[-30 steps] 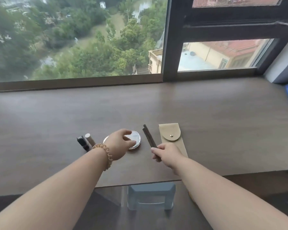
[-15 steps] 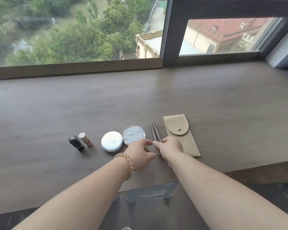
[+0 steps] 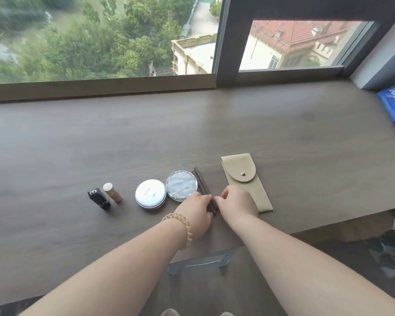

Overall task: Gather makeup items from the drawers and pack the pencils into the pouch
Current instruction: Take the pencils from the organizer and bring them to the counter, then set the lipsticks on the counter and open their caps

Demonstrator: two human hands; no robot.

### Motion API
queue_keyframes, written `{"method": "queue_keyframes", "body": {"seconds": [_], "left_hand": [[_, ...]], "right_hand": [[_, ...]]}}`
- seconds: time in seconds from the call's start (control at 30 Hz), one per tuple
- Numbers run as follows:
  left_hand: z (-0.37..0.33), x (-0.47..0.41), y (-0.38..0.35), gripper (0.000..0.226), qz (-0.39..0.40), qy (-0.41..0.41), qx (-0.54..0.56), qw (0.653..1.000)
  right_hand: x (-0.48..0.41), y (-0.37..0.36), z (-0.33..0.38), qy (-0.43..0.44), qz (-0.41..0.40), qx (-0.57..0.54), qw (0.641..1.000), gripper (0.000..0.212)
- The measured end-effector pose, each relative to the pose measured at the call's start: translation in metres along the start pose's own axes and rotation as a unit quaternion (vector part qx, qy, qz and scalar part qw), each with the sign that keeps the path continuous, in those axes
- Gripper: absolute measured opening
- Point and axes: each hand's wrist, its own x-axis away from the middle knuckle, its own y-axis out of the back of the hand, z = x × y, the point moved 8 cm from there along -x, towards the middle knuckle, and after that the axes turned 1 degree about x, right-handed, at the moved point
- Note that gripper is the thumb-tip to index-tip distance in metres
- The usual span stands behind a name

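A second ago the left hand (image 3: 195, 212) rested on the mirrored compact (image 3: 181, 185); now it has come across to the pencils (image 3: 203, 188), which lie on the desk (image 3: 283, 133) between compact and pouch (image 3: 246, 179). Its fingers pinch their near ends from nine o'clock, the right hand (image 3: 235, 205) from three. The gathering looks done; packing comes next, the pouch still snapped closed.

A high-rise home: window-side desk (image 3: 283, 124) with cosmetics (image 3: 150, 193).
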Motion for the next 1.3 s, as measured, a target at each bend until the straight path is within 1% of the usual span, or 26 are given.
{"method": "queue_keyframes", "body": {"seconds": [0.07, 0.17, 0.27, 0.33, 0.43, 0.57, 0.7, 0.8, 0.9, 1.0, 1.1, 1.17, 1.3], "left_hand": [[-0.002, 0.001, 0.0, 0.041, -0.002, -0.01, -0.017, 1.0], [-0.006, 0.003, -0.005, 0.047, 0.006, -0.02, -0.041, 0.999], [-0.014, 0.005, -0.012, 0.054, 0.02, -0.022, -0.057, 0.998], [-0.02, 0.005, -0.014, 0.053, 0.016, -0.019, -0.061, 0.998], [-0.022, 0.004, -0.016, 0.054, 0.003, 0.012, -0.062, 0.998], [-0.024, 0.008, -0.018, 0.055, -0.011, 0.041, -0.092, 0.995], [-0.02, 0.018, -0.014, 0.058, -0.037, 0.069, -0.08, 0.994], [-0.021, 0.036, -0.005, 0.061, -0.071, 0.097, -0.082, 0.989], [-0.026, 0.059, 0.011, 0.064, -0.11, 0.111, -0.11, 0.982], [-0.033, 0.09, 0.029, 0.068, -0.153, 0.12, -0.131, 0.972], [-0.037, 0.116, 0.044, 0.074, -0.181, 0.124, -0.155, 0.963], [-0.039, 0.139, 0.06, 0.077, -0.207, 0.125, -0.176, 0.954], [-0.038, 0.191, 0.111, 0.081, -0.284, 0.14, -0.198, 0.928]], "right_hand": [[0.004, 0.003, 0.002, 0.017, -0.016, 0.008, 1.0, 0.016], [0.011, 0.006, 0.004, 0.053, -0.033, 0.027, 0.998, 0.02], [0.015, 0.003, 0.002, 0.064, -0.021, 0.03, 0.997, 0.021], [0.016, 0.002, -0.001, 0.066, -0.018, 0.026, 0.997, 0.02], [0.016, 0.001, -0.003, 0.077, -0.018, 0.034, 0.996, 0.022], [0.015, 0.0, -0.005, 0.102, -0.012, 0.039, 0.994, 0.026], [0.021, 0.01, -0.008, 0.123, -0.026, 0.031, 0.992, 0.026], [0.028, 0.025, -0.014, 0.149, -0.039, 0.028, 0.988, 0.029], [0.042, 0.036, -0.006, 0.205, -0.042, 0.034, 0.977, 0.034], [0.073, 0.033, 0.008, 0.279, -0.003, 0.099, 0.955, 0.05], [0.099, 0.038, 0.02, 0.318, 0.007, 0.127, 0.939, 0.062], [0.113, 0.057, 0.033, 0.34, -0.009, 0.107, 0.934, 0.064], [0.136, 0.124, 0.067, 0.374, -0.075, 0.019, 0.924, 0.062]]}}
